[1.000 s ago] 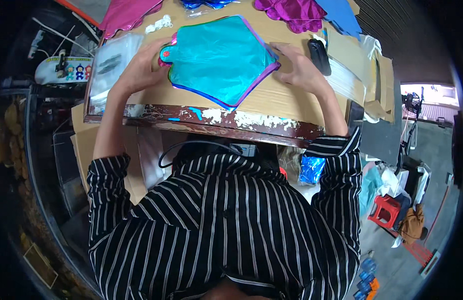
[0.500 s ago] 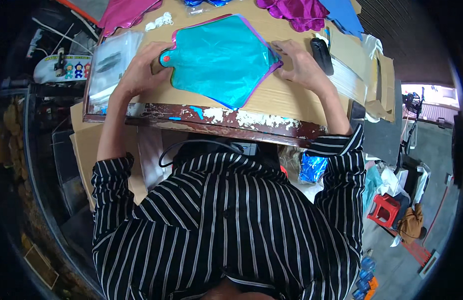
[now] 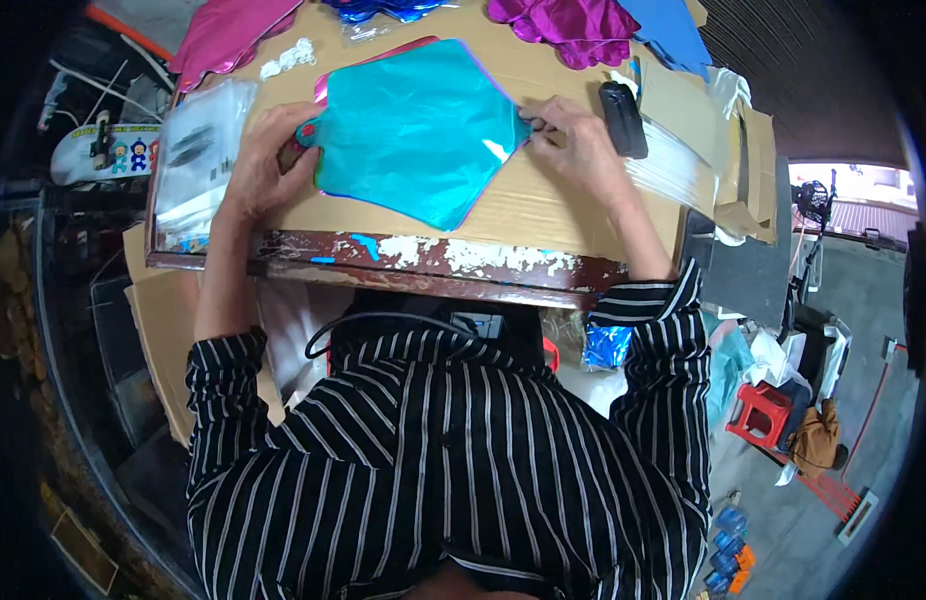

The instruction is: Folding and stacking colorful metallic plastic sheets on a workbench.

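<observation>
A flat teal foil balloon [image 3: 413,130] with pink and purple shiny edges lies on the cardboard-covered table. My left hand [image 3: 271,160] is curled round the small tab at its left end, where a red spot shows. At the opposite end, my right hand [image 3: 581,150] pinches the narrow, gathered corner between thumb and fingers. The foil between both hands is spread out, with light creases.
Clear plastic bags [image 3: 203,150] lie left of my left hand, a small white heap [image 3: 288,58] behind it. Magenta foil [image 3: 568,28] and blue sheets [image 3: 673,35] are at the back. A black case [image 3: 623,120] sits right, near white strips [image 3: 673,170]. The worn table edge [image 3: 413,262] is nearest me.
My right thumb and fingers, apart before, have closed on the balloon's right corner. The balloon has shifted slightly left with both hands. The whole view has also shifted a little.
</observation>
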Action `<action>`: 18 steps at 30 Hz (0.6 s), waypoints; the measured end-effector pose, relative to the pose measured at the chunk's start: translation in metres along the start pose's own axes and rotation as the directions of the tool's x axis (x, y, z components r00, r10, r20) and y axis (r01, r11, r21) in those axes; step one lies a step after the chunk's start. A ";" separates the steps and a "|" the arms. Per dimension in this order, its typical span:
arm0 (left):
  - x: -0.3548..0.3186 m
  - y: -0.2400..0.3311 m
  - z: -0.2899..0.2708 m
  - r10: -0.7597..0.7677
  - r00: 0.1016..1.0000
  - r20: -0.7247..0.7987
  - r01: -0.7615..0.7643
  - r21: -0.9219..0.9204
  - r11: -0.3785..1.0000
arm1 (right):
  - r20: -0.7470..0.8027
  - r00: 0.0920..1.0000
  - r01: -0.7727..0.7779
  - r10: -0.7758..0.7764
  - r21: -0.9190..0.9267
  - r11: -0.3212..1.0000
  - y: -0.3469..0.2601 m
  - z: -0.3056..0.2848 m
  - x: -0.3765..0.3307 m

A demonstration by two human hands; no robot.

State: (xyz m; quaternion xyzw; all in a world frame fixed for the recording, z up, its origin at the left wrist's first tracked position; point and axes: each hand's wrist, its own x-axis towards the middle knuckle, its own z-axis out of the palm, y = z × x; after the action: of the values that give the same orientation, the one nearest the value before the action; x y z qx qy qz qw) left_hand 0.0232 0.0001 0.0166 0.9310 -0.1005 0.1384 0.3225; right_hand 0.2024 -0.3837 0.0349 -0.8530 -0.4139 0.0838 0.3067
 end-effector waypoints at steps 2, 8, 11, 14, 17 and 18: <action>-0.001 0.003 0.003 -0.031 0.999 0.009 0.031 0.001 1.000 | -0.093 0.996 0.007 -0.005 0.021 1.000 -0.006 0.003 -0.006; -0.001 0.012 0.004 -0.018 0.998 -0.065 0.022 0.057 0.998 | -0.227 0.965 0.115 -0.129 -0.073 0.991 -0.010 0.014 -0.011; -0.003 0.010 0.008 -0.003 0.999 -0.048 0.007 0.074 0.997 | -0.212 0.972 0.102 -0.100 -0.004 0.995 -0.008 0.014 -0.003; -0.006 0.005 0.002 0.013 0.999 -0.031 -0.009 0.142 0.990 | -0.207 0.977 0.071 -0.060 0.044 0.997 -0.007 0.018 -0.002; -0.001 0.000 0.006 0.041 0.999 -0.016 -0.039 0.097 0.995 | -0.226 0.973 0.061 -0.055 0.021 0.998 -0.006 0.012 -0.009; -0.009 -0.003 0.004 0.022 0.999 -0.026 -0.019 0.122 0.992 | -0.230 0.969 0.094 -0.090 0.005 0.996 -0.007 0.017 -0.005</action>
State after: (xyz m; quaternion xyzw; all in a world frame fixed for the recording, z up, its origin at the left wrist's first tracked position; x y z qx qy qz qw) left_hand 0.0165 0.0009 0.0089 0.9458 -0.0970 0.1606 0.2650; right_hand 0.1884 -0.3766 0.0250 -0.8345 -0.4141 -0.0265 0.3626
